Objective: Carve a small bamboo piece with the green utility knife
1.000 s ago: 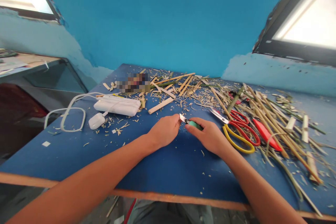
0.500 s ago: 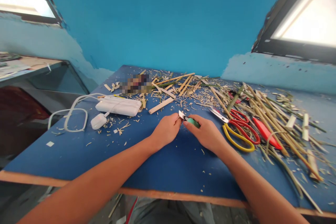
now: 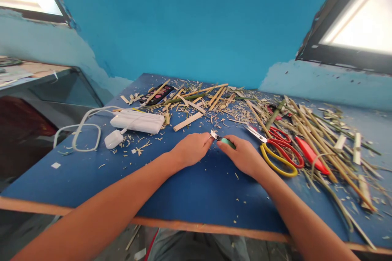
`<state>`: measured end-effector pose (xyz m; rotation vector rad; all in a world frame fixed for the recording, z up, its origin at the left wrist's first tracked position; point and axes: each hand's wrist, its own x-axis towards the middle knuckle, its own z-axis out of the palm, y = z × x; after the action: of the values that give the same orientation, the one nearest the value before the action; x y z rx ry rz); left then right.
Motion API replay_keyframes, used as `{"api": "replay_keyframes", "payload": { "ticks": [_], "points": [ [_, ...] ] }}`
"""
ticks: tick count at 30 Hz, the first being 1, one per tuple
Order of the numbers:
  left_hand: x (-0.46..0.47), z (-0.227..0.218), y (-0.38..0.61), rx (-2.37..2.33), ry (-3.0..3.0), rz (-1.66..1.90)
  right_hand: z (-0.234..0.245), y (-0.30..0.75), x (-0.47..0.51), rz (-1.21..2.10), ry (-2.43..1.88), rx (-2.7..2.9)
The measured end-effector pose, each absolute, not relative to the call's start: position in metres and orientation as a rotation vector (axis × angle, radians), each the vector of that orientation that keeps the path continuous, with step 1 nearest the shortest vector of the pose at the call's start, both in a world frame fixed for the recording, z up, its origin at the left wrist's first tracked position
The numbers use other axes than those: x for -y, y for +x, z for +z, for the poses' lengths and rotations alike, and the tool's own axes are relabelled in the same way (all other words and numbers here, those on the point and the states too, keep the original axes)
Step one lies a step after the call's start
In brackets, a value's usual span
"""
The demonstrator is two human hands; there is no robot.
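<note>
My right hand (image 3: 245,155) is wrapped round the green handle of a small knife (image 3: 227,142), its short blade pointing up and left. Close beside the blade, my left hand (image 3: 192,149) is closed in a pinch on what looks like a thin bamboo strip, mostly hidden by the fingers. Both hands are just above the blue table (image 3: 196,195), near its middle. Pale bamboo shavings (image 3: 214,121) lie scattered beyond them. To the right of my right hand, scissors (image 3: 277,151) with red and yellow handles rest with their blades slightly apart.
Bamboo sticks (image 3: 324,142) and a red pointed object (image 3: 311,155) lie at the right. On the left are a white power strip (image 3: 137,121), a plug (image 3: 114,139) and a looped cable. A dark patterned phone-like object (image 3: 157,94) sits at the back under bamboo strips.
My right hand and the knife have moved slightly right and down, away from the left fingertips. My left hand stays closed, shifted a little. The view has moved slightly.
</note>
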<state>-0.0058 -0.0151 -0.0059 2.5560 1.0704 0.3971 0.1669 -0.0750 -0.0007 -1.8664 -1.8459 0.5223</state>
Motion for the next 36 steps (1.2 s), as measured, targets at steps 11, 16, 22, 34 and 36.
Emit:
{"api": "replay_keyframes", "payload": {
  "ticks": [11,16,22,34,36],
  "points": [
    [0.037,-0.015,0.007,-1.060,2.812,0.233,-0.005,0.170,0.065,0.477,-1.853,1.853],
    [0.046,-0.014,0.012,-1.069,2.615,0.386,-0.004,0.183,0.059,0.563,-1.798,1.685],
    [0.029,-0.004,0.005,-1.085,2.177,0.567,0.005,0.186,0.070,0.630,-1.732,1.601],
    [0.021,0.000,-0.001,-0.970,2.162,0.583,0.006,0.170,0.078,0.656,-1.727,1.851],
    [0.021,-0.001,-0.001,-0.954,2.178,0.590,0.007,0.169,0.079,0.669,-1.731,1.846]
  ]
}}
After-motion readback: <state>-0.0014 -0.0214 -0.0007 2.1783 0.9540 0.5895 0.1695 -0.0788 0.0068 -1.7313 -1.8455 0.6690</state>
